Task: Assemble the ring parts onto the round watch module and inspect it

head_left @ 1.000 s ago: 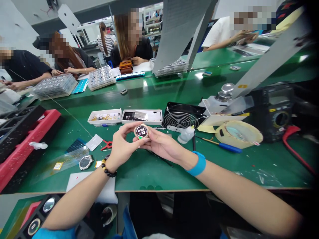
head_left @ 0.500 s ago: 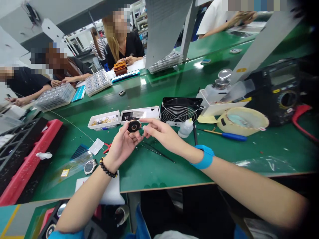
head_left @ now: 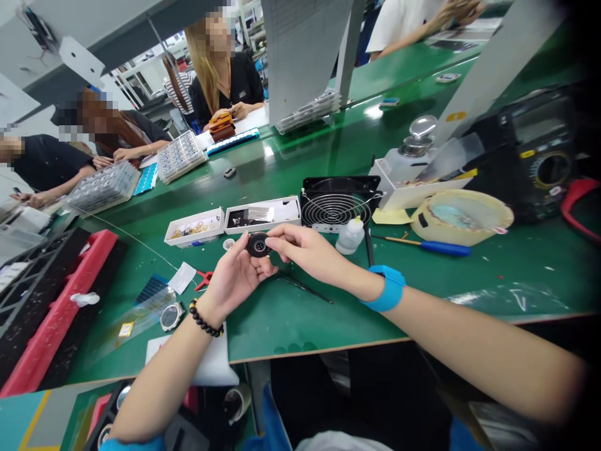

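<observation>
Now the small round black watch body sits above the green bench, pinched between both hands near the middle of the view. The left hand cradles it from below, fingers curled narrowly around its lower edge. The right hand closes thumb and forefinger on its right rim. Its dark side faces the camera, with a pale ring at the centre; that is probably the case back, though the part is too small to be sure.

I judge the step in hand to be a turn-and-check of this piece at eye level. Any further move calls for a steady two-point pinch on the rim and fingertips kept off the central ring.

At 12 o'clock from the hands lie two white parts trays, and at 1 o'clock a black fan with a small white bottle just beside it. Thin black tweezers lie at 5 o'clock. At 8 o'clock a second watch rests on the bench, well apart.
</observation>
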Motion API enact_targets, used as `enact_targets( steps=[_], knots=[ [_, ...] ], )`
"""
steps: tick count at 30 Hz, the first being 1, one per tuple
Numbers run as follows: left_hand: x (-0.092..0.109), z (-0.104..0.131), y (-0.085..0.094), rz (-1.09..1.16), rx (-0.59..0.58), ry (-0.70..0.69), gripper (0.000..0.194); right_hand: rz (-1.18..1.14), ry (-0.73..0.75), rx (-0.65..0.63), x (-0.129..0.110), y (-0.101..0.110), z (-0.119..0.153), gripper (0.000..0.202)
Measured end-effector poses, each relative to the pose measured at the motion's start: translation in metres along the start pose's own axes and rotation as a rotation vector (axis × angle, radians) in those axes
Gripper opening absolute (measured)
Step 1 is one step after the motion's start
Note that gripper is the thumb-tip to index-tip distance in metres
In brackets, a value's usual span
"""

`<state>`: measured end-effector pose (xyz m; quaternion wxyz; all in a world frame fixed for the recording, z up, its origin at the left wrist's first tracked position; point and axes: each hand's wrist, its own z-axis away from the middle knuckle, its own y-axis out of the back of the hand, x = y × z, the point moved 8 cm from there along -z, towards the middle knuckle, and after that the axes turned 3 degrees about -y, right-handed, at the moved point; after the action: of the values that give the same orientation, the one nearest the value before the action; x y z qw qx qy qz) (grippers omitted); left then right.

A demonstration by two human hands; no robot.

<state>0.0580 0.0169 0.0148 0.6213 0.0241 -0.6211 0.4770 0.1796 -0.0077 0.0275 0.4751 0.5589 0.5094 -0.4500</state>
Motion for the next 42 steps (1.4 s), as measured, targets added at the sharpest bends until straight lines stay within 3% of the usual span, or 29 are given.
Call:
enact_targets(
  steps=[5, 8, 9, 12, 16, 24, 29, 32, 36, 39, 42],
  knots=[
    [0.001, 0.001, 0.0, 0.048, 0.004, 0.007, 0.034, 0.152, 0.095, 0.06, -0.008, 0.005, 0.003, 0.026],
    [0.008, 0.002, 0.006, 0.024, 0.049, -0.057, 0.015, 0.187, 0.172, 0.057, -0.016, 0.004, 0.005, 0.027],
    [0.012, 0.002, 0.01, 0.005, 0.077, -0.095, 0.016, 0.182, 0.199, 0.063, -0.018, 0.004, 0.006, 0.03],
    [0.031, 0.003, 0.025, -0.037, 0.195, -0.248, 0.025, 0.169, 0.253, 0.107, -0.022, 0.008, 0.007, 0.037],
    [0.059, 0.008, 0.047, 0.006, 0.348, -0.409, 0.014, 0.17, 0.256, 0.141, -0.022, 0.013, 0.008, 0.033],
    [0.107, 0.031, 0.07, 0.111, 0.41, -0.68, 0.012, 0.325, 0.332, 0.125, -0.027, 0.007, 0.01, 0.025],
    [0.127, 0.043, 0.083, -0.025, 0.496, -0.891, 0.02, 0.289, 0.219, 0.102, -0.019, 0.005, 0.002, 0.027],
    [0.138, 0.051, 0.093, -0.129, 0.608, -0.984, 0.027, 0.26, 0.112, 0.065, -0.017, 0.004, 0.0, 0.031],
    [0.152, 0.073, 0.102, -0.279, 0.779, -1.219, 0.03, 0.262, 0.032, -0.05, -0.026, -0.009, -0.003, 0.037],
    [0.155, 0.083, 0.102, -0.37, 0.847, -1.327, 0.028, 0.278, 0.012, -0.131, -0.036, -0.025, -0.021, 0.04],
    [0.153, 0.085, 0.105, -0.409, 0.905, -1.338, 0.026, 0.391, 0.056, -0.173, -0.05, -0.048, -0.054, 0.039]
  ],
)
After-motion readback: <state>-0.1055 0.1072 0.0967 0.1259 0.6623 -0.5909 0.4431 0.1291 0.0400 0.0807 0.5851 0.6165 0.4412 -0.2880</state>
